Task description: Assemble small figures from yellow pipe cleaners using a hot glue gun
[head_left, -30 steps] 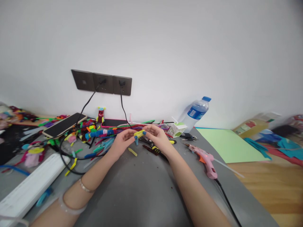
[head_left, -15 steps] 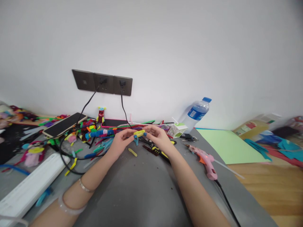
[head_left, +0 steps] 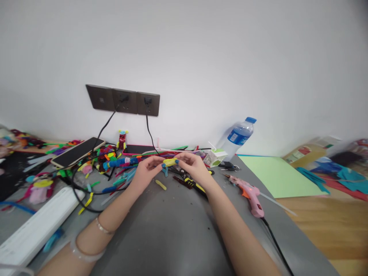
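Note:
Between my two hands is a short yellow pipe cleaner piece, pinched at both ends. My left hand grips its left end with thumb and fingers. At its right end my right hand is closed on it the same way. Another yellow piece lies on the grey table just below. Beneath my right hand are yellow-and-black handled pliers, partly hidden by the wrist, and a dark red strip. A light blue piece shows under the held one.
A pink glue gun lies at right, its cord running to the front. Behind stand a drink carton and a water bottle. At left are a white power strip, a phone, black cables and many pipe cleaners.
The yellow piece looks slightly straighter and longer between my fingers. Both hands stay in nearly the same place; the view has shifted a little.

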Demonstrator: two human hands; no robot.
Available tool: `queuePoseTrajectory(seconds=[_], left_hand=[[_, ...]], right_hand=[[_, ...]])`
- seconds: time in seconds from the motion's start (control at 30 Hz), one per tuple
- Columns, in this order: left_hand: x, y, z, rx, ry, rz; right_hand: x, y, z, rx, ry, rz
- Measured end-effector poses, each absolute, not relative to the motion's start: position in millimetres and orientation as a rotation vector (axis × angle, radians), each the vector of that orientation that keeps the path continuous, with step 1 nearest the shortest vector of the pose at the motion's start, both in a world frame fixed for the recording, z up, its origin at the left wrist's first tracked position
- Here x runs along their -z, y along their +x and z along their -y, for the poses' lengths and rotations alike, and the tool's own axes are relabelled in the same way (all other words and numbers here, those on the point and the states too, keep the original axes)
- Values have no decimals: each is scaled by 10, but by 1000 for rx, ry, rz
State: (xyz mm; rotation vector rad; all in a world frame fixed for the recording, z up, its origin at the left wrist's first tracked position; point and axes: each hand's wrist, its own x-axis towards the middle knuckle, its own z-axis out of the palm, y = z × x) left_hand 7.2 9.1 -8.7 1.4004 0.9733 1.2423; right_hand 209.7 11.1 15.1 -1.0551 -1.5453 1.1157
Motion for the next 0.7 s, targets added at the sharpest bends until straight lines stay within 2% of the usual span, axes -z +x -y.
queuePoseTrajectory(seconds=[0.7], left_hand=[[109,58,-101,-1279,1358,-1019]], right_hand=[[-143,2082,-115,-1044,-1050,1599]])
